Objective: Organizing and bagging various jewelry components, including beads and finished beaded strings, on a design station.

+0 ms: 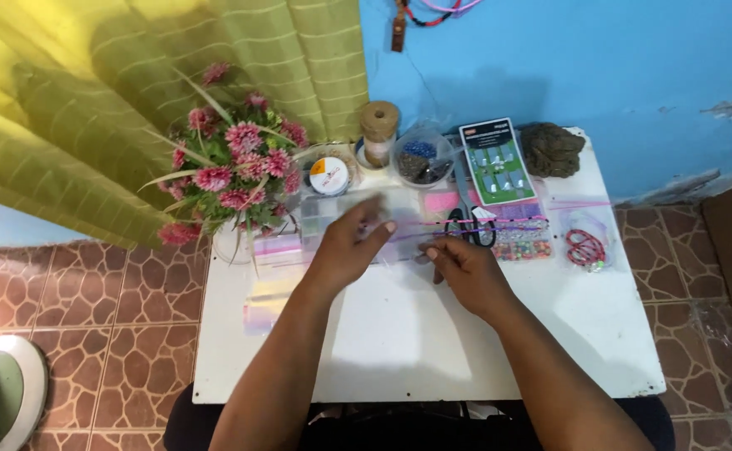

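Pink cord (499, 222) stretched left-right; right hand (466, 271) pinching it, left hand (351, 246) open.

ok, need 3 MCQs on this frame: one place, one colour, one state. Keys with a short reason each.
1. Where is the twine spool?
A. at the table's far edge, by the wall
B. on the floor
C. in the right hand

2. What colour are the flowers?
A. white
B. pink
C. blue

3. How is the left hand?
A. closed in a fist
B. flat on the floor
C. open, fingers spread above the clear bead box

Key: 1 A, it stands near the blue wall. 2 B, the blooms are pink. 3 C, its fingers are extended and blurred over the box.
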